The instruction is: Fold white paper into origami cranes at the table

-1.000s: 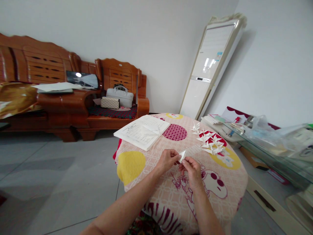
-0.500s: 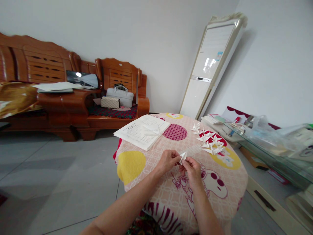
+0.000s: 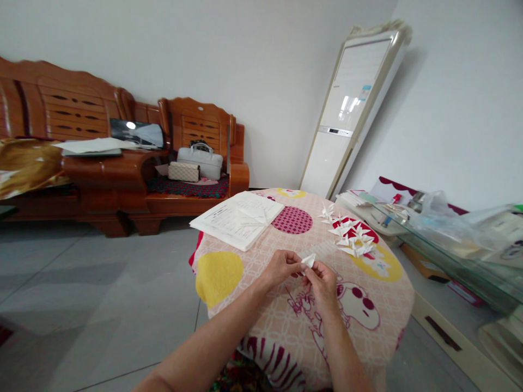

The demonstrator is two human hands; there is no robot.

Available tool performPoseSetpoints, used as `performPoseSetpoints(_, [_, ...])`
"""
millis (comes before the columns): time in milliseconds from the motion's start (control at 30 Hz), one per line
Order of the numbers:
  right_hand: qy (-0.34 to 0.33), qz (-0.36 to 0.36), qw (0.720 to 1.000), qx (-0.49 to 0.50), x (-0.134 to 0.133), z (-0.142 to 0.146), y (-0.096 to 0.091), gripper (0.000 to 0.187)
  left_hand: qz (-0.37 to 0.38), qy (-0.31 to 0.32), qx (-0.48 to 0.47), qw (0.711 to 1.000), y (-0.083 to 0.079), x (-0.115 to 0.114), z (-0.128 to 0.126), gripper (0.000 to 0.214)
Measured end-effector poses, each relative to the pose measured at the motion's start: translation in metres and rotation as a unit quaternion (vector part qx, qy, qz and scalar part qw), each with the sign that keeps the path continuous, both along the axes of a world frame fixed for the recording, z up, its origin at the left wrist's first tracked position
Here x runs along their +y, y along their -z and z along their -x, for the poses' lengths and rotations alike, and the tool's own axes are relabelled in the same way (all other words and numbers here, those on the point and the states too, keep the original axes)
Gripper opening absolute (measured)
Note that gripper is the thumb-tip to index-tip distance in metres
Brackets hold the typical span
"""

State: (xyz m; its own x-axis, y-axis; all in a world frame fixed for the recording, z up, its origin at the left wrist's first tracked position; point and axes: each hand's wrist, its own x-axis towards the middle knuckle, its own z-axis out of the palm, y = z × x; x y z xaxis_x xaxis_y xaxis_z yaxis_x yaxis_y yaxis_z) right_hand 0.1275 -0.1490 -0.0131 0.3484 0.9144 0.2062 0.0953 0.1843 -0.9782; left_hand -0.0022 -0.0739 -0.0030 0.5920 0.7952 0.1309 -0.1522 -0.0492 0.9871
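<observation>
ok so the little folded paper [image 3: 309, 259] now tips further right than a moment ago; left hand [image 3: 281, 267] and right hand [image 3: 324, 281] both pinch it over the tablecloth [image 3: 281, 324]; seems mid-adjustment, well apart from the white folded pieces [image 3: 354, 239]

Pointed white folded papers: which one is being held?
The small piece pinched between the left hand and right hand; the others lie clustered on the tablecloth, beyond the right hand, with no hand touching them.
</observation>
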Motion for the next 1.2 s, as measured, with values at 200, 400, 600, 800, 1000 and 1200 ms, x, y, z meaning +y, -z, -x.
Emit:
performPoseSetpoints(200, [0.018, -0.030, 0.998, -0.059, -0.002, 0.003, -0.005, 0.021, 0.019, -0.021, -0.031, 0.999, 0.002, 0.001, -0.003, 0.039])
performPoseSetpoints(400, [0.044, -0.059, 0.984, -0.160, -0.003, 0.001, -0.003, 0.022, 0.042, 0.016, -0.064, 0.997, 0.001, -0.001, -0.002, 0.039])
performPoseSetpoints(600, [0.075, -0.064, 0.985, -0.140, -0.002, 0.004, -0.003, 0.022, 0.077, 0.001, -0.067, 0.995, 0.004, 0.001, -0.002, 0.039])
performPoseSetpoints(800, [0.086, -0.055, 0.986, -0.129, -0.002, 0.005, -0.006, 0.025, 0.110, 0.025, -0.069, 0.991, 0.001, 0.001, 0.002, 0.041])
performPoseSetpoints(1000, [0.026, -0.046, 0.987, -0.151, -0.005, 0.006, -0.006, 0.028, 0.117, 0.070, -0.081, 0.987, -0.001, 0.002, 0.005, 0.041])
performPoseSetpoints(1200, [-0.053, -0.015, 0.996, -0.066, -0.007, 0.008, -0.008, 0.031, 0.135, 0.102, -0.074, 0.983, -0.002, 0.004, 0.007, 0.039])
